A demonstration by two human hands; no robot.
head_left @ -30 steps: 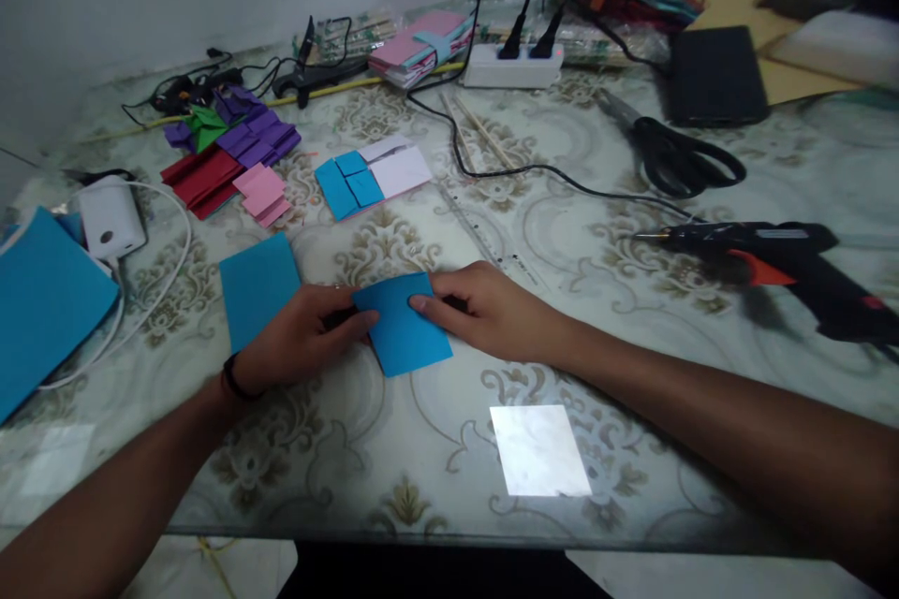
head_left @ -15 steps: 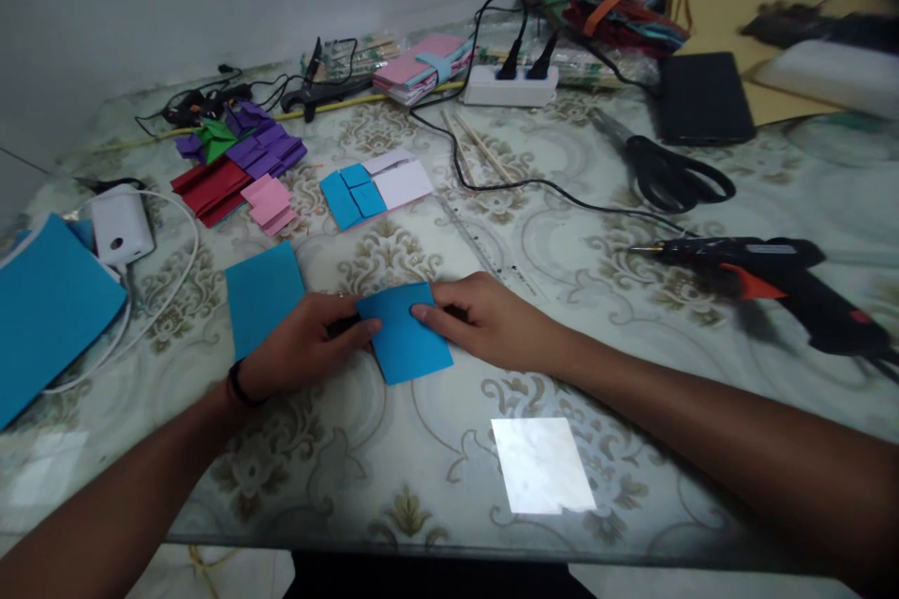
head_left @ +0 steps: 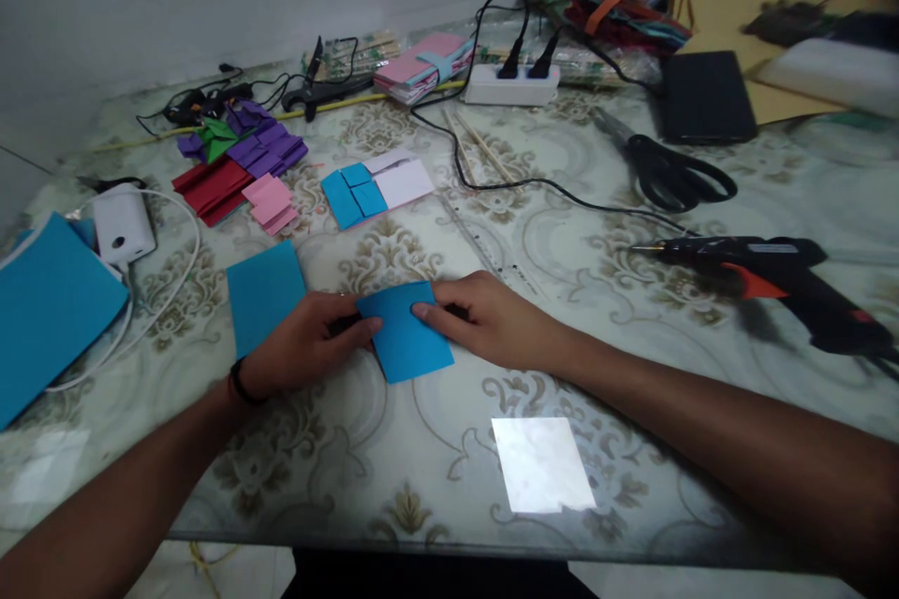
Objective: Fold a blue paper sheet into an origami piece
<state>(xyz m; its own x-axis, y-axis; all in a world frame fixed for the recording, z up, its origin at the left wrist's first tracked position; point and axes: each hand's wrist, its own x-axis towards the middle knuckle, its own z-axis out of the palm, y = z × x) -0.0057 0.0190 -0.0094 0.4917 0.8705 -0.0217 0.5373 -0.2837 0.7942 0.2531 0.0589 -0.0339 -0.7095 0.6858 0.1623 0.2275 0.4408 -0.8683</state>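
Looks like the person is on a paper-folding or edge-squaring step, judging by how the hands sit. The piece being worked is a small blue card (head_left: 411,339), near the middle of the tabletop (head_left: 435,449), so call that the centre of the clock with 12 at the far side. Left hand (head_left: 302,342) comes in at 9 o'clock, right hand (head_left: 484,323) at 3, and each one's grip is a narrow pinch holding the card by its upper part, with the lower part sticking out free toward 6. Can't tell if there's a crease in it; the top edge is too soft to read. My guess is the next move just calls for lined-up edges and light, even pressure. The card looks matte, flat and fairly stiff, roughly square. A matching blue sheet (head_left: 261,285) lies around 10 o'clock, just beyond the left hand. Farther out at 10 there's a pink folded piece (head_left: 271,204) with stepped pleats and a dark red one (head_left: 213,187) with long ridges. The blue-and-white panel (head_left: 357,197) at 11 has neat overlapping flaps. Over at 2 are black-handled scissors (head_left: 681,176), and at 3 a black glue gun (head_left: 744,253) with an orange trigger, metal nozzle pointing toward 9. The tabletop itself looks glossy, with a brown floral print.
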